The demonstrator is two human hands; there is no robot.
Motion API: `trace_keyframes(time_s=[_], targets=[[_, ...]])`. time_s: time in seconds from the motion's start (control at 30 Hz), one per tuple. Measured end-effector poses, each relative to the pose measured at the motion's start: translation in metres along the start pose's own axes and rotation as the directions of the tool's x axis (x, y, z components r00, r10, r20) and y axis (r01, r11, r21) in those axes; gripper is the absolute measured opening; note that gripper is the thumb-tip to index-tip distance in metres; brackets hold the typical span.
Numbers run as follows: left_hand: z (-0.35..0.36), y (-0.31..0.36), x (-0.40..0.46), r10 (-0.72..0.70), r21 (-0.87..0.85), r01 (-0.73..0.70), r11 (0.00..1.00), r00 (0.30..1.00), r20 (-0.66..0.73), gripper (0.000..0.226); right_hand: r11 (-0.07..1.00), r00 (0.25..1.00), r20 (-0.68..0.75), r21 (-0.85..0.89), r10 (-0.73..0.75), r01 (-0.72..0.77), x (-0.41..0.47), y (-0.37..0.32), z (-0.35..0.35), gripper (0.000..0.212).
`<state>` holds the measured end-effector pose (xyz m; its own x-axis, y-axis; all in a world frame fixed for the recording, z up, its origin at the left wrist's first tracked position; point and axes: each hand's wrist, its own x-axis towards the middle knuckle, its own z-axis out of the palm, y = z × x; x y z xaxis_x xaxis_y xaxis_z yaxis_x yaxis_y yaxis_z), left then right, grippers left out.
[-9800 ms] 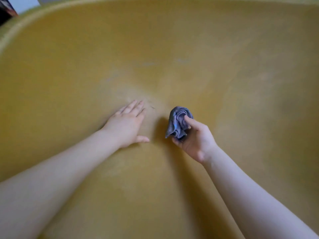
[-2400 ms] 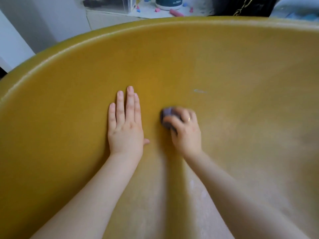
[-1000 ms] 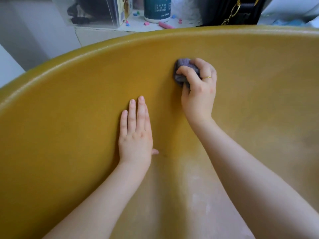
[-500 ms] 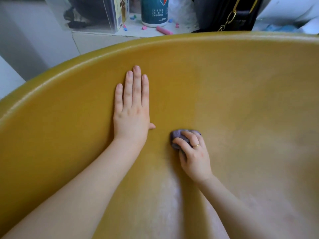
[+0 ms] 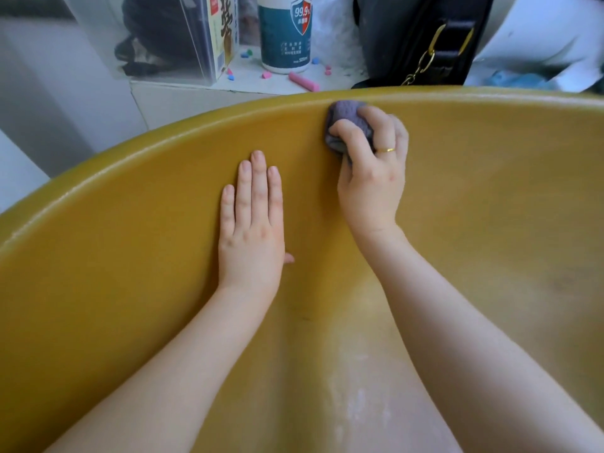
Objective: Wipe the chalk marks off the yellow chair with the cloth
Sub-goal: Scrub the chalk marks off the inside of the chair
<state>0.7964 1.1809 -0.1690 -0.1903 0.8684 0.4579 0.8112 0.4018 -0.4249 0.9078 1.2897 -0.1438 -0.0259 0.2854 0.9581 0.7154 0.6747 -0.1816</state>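
cloth (image 5: 343, 116) under right hand (image 5: 372, 184) fingers (image 5: 351, 132)

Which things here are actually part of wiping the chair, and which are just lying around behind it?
Part of the job:
yellow chair, with pale chalk smears low on the seat
grey cloth, gripped by the right hand near the rim
left hand, pressed flat on the chair

Just lying about:
white and teal bottle
pink chalk stick
small chalk bits
black bag
clear box
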Motion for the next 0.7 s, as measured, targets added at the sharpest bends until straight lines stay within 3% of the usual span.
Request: trace_keyframes(time_s=[0.1,0.23,0.4,0.47,0.57,0.7], targets=[[-0.002,0.003,0.000,0.002,-0.001,-0.002,1.000,1.000,0.005,0.145,0.998,0.991,0.121,-0.022,-0.061,0.064,-0.050,0.013,-0.014,0.020],[-0.005,0.007,0.006,0.044,0.024,-0.045,0.999,0.999,0.007,0.148,0.991,0.933,0.346,-0.045,-0.104,0.127,-0.128,0.025,-0.052,0.025],[-0.010,0.011,0.009,0.052,-0.023,-0.051,0.998,0.998,0.037,0.148,0.969,0.859,0.467,-0.022,-0.208,0.246,-0.131,0.035,-0.070,0.023],[-0.009,0.016,0.009,0.048,-0.042,-0.046,0.998,0.998,0.043,0.147,0.969,0.878,0.431,-0.033,-0.205,0.243,-0.099,0.039,-0.067,0.023],[-0.009,0.023,0.009,0.040,-0.034,-0.038,0.999,0.998,0.050,0.148,0.987,0.974,0.204,-0.111,-0.096,0.120,-0.021,0.047,-0.046,0.022],[-0.008,0.029,0.009,0.036,-0.028,-0.034,0.999,0.997,0.072,0.148,0.979,0.990,0.098,-0.167,-0.103,0.119,0.037,0.050,-0.033,0.021]])
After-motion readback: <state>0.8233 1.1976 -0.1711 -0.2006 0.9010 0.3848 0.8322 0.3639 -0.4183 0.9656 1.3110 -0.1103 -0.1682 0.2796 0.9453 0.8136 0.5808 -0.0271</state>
